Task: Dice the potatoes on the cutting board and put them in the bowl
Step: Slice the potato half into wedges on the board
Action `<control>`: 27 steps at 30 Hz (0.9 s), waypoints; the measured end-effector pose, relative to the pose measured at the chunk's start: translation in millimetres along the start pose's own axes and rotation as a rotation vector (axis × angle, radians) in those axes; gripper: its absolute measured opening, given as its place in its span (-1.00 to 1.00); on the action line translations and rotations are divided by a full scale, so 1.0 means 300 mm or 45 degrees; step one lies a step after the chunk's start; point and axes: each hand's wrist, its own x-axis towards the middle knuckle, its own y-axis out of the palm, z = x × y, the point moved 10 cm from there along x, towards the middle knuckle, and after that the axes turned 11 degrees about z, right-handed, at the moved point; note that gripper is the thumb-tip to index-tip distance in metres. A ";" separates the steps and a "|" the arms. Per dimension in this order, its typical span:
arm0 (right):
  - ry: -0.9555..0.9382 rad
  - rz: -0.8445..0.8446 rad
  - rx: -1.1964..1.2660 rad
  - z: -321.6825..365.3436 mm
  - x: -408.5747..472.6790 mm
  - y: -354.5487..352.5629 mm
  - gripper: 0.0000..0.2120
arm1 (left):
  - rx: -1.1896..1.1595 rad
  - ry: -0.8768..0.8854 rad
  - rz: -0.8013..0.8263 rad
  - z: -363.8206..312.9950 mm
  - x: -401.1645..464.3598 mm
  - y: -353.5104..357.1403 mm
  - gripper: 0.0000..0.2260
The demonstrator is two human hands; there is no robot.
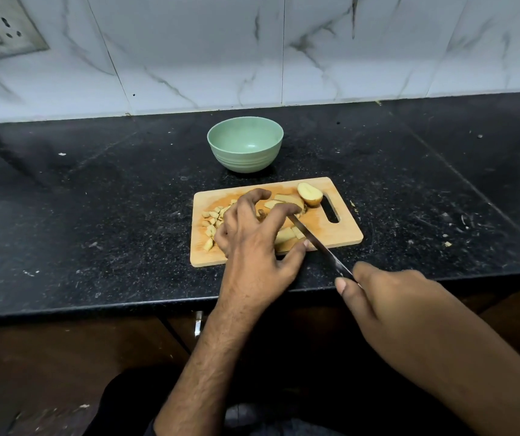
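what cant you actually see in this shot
Head view, the only one:
- Potato strips under the left hand: the hand covers most of them, so their count is unclear.
- Knife handle: wrapped in the right hand.
- Knife tip: behind the left fingers.
- Wall socket: blurred, cut by the frame edge.

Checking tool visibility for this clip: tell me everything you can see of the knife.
The knife has a long, narrow, dark metallic blade. The right hand curls round its handle, hiding it. It lies at a slant, tip toward the far left over the wooden cutting board, among potato strips. The tip disappears behind the left hand's fingers. Whether the edge touches the board cannot be told.
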 end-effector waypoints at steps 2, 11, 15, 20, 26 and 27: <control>0.010 -0.001 0.040 -0.005 0.020 0.002 -0.63 | 0.056 -0.063 -0.053 0.015 -0.014 -0.009 -0.51; 0.000 0.064 0.086 0.002 0.066 0.048 -0.64 | 0.213 -0.147 -0.032 0.044 -0.011 0.006 -0.79; -0.029 0.018 0.048 0.022 0.056 0.048 -0.64 | 0.199 -0.163 -0.015 0.057 -0.005 0.015 -0.82; -0.044 0.010 0.036 0.048 0.057 0.057 -0.69 | 0.195 -0.154 -0.028 0.052 -0.003 0.013 -0.84; -0.070 0.043 -0.022 0.074 0.074 0.064 -0.75 | 0.157 -0.134 -0.021 0.056 0.006 0.015 -0.87; -0.079 0.049 -0.028 0.077 0.085 0.067 -0.76 | 0.144 -0.131 -0.019 0.058 0.007 0.017 -0.88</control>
